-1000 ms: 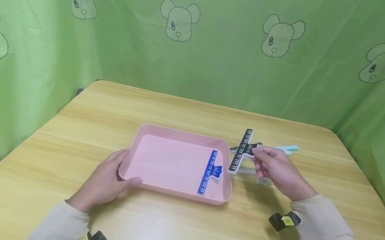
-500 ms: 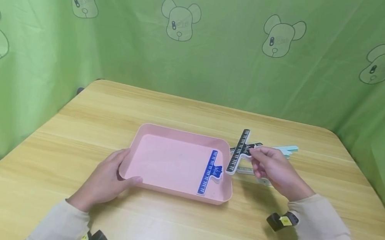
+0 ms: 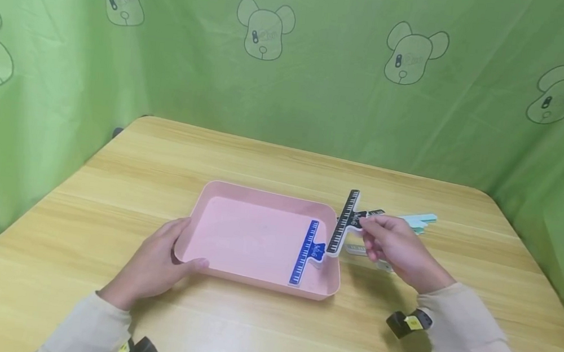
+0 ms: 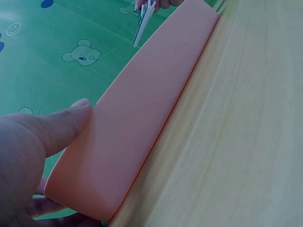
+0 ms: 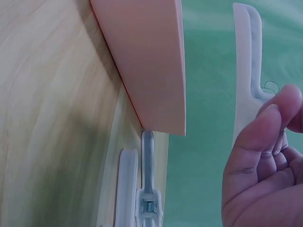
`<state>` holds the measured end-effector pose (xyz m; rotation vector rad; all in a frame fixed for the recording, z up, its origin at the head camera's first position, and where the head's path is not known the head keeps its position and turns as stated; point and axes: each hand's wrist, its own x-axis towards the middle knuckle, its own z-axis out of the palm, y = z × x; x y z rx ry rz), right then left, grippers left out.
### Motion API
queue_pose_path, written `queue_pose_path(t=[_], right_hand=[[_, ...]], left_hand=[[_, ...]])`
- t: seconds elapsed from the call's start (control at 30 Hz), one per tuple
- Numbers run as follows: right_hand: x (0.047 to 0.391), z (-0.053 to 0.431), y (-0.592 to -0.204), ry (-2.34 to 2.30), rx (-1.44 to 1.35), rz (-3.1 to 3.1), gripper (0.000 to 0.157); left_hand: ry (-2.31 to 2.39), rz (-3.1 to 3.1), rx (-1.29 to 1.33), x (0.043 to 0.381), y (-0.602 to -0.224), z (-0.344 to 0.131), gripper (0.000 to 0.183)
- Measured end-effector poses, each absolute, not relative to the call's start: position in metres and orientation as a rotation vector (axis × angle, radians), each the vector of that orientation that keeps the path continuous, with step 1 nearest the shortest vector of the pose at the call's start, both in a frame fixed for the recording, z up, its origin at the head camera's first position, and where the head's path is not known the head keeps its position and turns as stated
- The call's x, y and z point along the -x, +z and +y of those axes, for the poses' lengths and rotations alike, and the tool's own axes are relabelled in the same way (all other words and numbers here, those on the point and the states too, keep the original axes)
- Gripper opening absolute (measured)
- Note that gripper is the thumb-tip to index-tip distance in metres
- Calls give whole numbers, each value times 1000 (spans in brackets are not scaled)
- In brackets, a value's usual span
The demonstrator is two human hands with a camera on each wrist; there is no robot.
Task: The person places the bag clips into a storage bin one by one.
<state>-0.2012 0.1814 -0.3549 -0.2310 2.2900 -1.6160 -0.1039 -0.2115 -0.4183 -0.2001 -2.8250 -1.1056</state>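
My left hand [image 3: 153, 263] grips the near left corner of a pink tray [image 3: 245, 235], thumb at the rim and fingers around the left side. The left wrist view shows the tray's outer wall [image 4: 128, 109]. My right hand [image 3: 397, 249] pinches a black piano-keyboard clip [image 3: 342, 224] by its handle, holding it raised over the tray's right rim. Its pale underside [image 5: 244, 71] shows in the right wrist view. A blue clip [image 3: 303, 254] of the same shape lies inside the tray, toward its right end.
Right of the tray, more clips lie on the wooden table [image 3: 226, 329], partly hidden by the right hand: a second black one [image 3: 376, 212], a whitish one [image 3: 355, 249] and a teal one [image 3: 420, 220]. A green curtain [image 3: 320, 100] hangs behind the table.
My right hand has moved slightly left with the black clip, from beside the tray to over its right rim. The left hand and tray have stayed put.
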Motion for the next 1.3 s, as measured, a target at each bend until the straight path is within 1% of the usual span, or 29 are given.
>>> queue_pose_path(t=[1.3], right_hand=[[202, 162, -363, -1618, 286, 2224, 23]], left_hand=[[-1071, -2840, 198, 104, -417, -211, 90]])
